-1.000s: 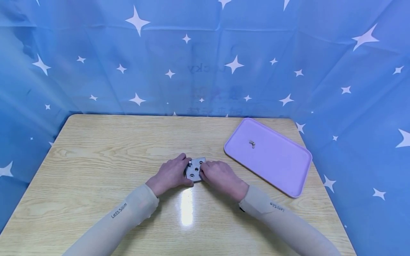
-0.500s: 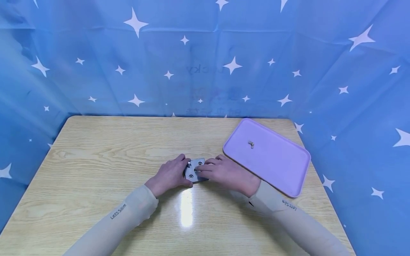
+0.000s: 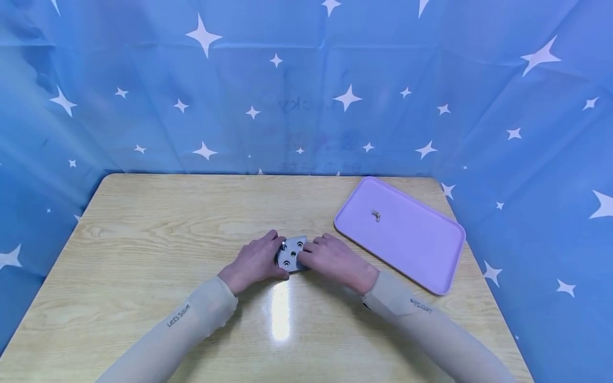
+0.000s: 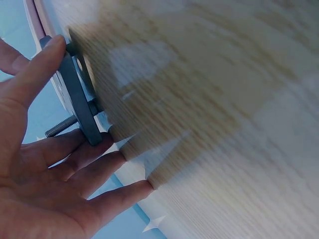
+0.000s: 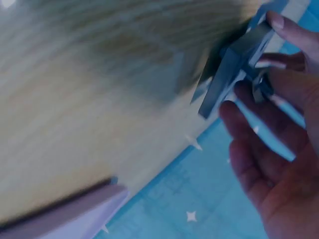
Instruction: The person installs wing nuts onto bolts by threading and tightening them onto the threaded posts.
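Note:
A grey metal plate (image 3: 290,250) with several round holes lies in the middle of the table, seen edge-on in both wrist views. My left hand (image 3: 259,259) grips it from the left, thumb at the near edge and fingers at the far side. A threaded bolt (image 4: 62,126) sticks up from the plate beside the left fingers; short feet (image 4: 93,106) show under it. My right hand (image 3: 337,261) is at the plate's right part. Its thumb and fingers pinch a small winged metal fastener (image 5: 257,85) against the plate's top, partly hidden by the fingers.
Right of the hands, a purple tray (image 3: 416,244) lies slanted on the wooden table (image 3: 158,229). Toward its left end rests a small brassy metal piece (image 3: 377,215). A blue star-patterned cloth (image 3: 306,80) hangs behind the table and along its sides.
The right fingers reached out over the plate half a second ago and are now curled in at its right part, the wrist swinging slightly left. The left hand and plate hold their place.

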Available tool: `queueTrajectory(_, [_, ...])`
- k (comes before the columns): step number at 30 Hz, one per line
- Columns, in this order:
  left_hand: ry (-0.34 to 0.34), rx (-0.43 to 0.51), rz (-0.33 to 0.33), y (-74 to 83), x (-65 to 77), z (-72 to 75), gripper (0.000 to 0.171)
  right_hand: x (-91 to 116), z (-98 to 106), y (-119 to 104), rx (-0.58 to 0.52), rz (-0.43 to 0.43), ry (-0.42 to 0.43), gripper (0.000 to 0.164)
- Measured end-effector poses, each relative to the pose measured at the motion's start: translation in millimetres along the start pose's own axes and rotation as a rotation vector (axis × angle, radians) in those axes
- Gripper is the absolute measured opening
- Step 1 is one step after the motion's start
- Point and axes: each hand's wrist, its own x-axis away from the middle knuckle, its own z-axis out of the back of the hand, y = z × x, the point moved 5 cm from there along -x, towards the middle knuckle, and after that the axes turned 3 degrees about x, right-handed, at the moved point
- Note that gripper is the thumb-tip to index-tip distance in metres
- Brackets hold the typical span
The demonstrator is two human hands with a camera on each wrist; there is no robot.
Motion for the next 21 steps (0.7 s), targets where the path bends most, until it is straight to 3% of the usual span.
queueTrajectory(9, [0.005, 0.000, -0.013, 1.3, -1.0, 0.9, 0.085, -7, -7, -3, -0.107, -0.220, 0.067, 0.017])
queueTrajectory(12, [0.014, -0.003, -0.019, 1.5, -1.1, 1.1, 0.085, -5, -6, 0, -0.151, -0.242, 0.049, 0.019])
queueTrajectory(15, [0.017, -0.006, -0.028, 1.6, -1.0, 1.0, 0.084, -1, -1, 4, -0.177, -0.194, -0.003, 0.026])
queueTrajectory(21, [0.011, -0.002, -0.013, -1.2, -0.9, 0.1, 0.084, 8, 14, 9, -0.115, 0.023, -0.110, 0.041])
